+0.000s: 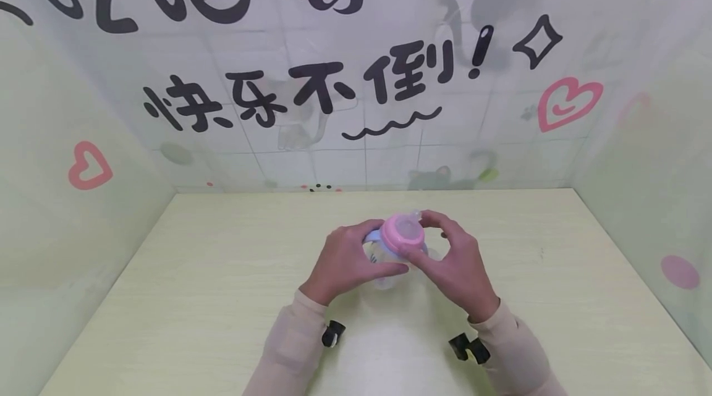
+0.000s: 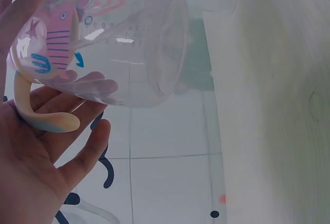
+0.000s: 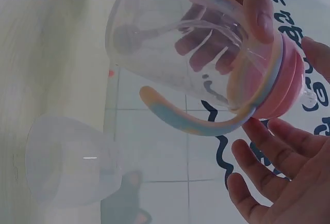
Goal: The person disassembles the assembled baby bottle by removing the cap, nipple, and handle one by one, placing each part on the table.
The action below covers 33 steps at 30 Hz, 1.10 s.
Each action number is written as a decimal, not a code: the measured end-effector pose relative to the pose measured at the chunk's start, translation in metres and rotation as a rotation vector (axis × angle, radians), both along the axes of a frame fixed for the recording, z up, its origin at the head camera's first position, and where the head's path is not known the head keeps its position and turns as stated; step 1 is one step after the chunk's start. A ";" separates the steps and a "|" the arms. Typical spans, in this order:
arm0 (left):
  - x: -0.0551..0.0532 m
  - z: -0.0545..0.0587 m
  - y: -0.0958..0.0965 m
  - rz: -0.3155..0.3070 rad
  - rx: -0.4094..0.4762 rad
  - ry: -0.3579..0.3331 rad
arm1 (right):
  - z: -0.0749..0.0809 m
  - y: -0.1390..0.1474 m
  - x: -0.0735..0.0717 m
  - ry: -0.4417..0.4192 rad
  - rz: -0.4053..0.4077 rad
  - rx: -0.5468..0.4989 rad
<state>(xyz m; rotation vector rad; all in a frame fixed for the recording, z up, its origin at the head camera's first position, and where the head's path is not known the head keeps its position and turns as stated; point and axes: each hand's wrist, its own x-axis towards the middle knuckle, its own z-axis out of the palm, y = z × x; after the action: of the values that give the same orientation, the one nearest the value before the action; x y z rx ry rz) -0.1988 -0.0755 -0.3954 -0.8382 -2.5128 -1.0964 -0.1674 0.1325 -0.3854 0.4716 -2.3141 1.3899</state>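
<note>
A clear baby bottle [image 2: 129, 53] with a pink collar [image 1: 396, 235], a translucent spout and pastel curved handles [image 3: 196, 126] is between both hands over the table. My left hand [image 1: 342, 260] holds the bottle around its body and handle, its thumb on the near side; some of its fingers show through the clear wall in the right wrist view. At the collar, my right hand [image 1: 461, 263] has its thumb on the near side and its fingers on the far side. Inside the bottle runs a straw with a weighted end [image 3: 129, 38]. Blue and pink fish prints mark the wall.
A clear dome-shaped cap [image 3: 75, 162] stands on the pale wood-grain table [image 1: 211, 297] near the bottle. White printed sheets [image 1: 311, 161] enclose the back and both sides. Small black devices [image 1: 332, 334] sit at the wrists.
</note>
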 end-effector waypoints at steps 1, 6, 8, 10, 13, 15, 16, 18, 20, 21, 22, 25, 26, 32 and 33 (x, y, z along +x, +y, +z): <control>0.001 0.000 0.002 0.020 -0.013 0.026 | -0.001 -0.001 0.000 -0.001 -0.012 -0.009; 0.004 0.002 0.008 0.079 -0.061 0.130 | -0.001 -0.004 0.001 -0.009 -0.074 -0.027; 0.005 0.002 0.010 0.081 -0.070 0.143 | -0.001 -0.004 0.002 -0.022 -0.094 -0.028; 0.006 0.002 0.011 0.076 -0.070 0.134 | 0.000 -0.004 0.002 -0.040 -0.107 -0.026; 0.006 0.002 0.011 0.063 -0.059 0.103 | 0.001 -0.004 0.003 -0.057 -0.107 -0.026; 0.005 0.002 0.011 0.049 -0.048 0.081 | 0.001 -0.003 0.004 -0.050 -0.094 -0.022; 0.005 0.002 0.010 0.041 -0.040 0.070 | 0.002 -0.003 0.004 -0.042 -0.082 -0.022; 0.005 0.002 0.009 0.021 -0.022 0.050 | 0.003 -0.001 0.003 -0.021 -0.056 -0.022; 0.004 0.002 0.008 -0.004 0.005 0.025 | 0.004 0.001 0.003 0.000 -0.025 -0.024; 0.004 0.002 0.008 -0.020 0.021 0.012 | 0.004 0.001 0.003 0.013 -0.009 -0.025; 0.004 0.002 0.007 -0.036 0.039 -0.003 | 0.004 0.002 0.003 0.025 0.008 -0.026; 0.004 0.003 0.006 -0.086 0.088 -0.052 | 0.006 0.005 0.002 0.061 0.060 -0.030; 0.004 0.003 0.006 -0.103 0.102 -0.069 | 0.006 0.005 0.002 0.073 0.077 -0.031; 0.006 0.008 0.004 -0.214 0.179 -0.169 | 0.010 0.008 0.004 0.098 0.206 -0.045; 0.006 0.009 0.004 -0.230 0.187 -0.181 | 0.010 0.009 0.004 0.090 0.233 -0.054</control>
<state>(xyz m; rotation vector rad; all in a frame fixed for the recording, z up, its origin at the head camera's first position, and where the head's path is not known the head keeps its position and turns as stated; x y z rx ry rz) -0.1927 -0.0712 -0.3863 -1.0356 -2.4481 -1.5179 -0.1631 0.1412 -0.3749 0.7912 -2.1996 1.4984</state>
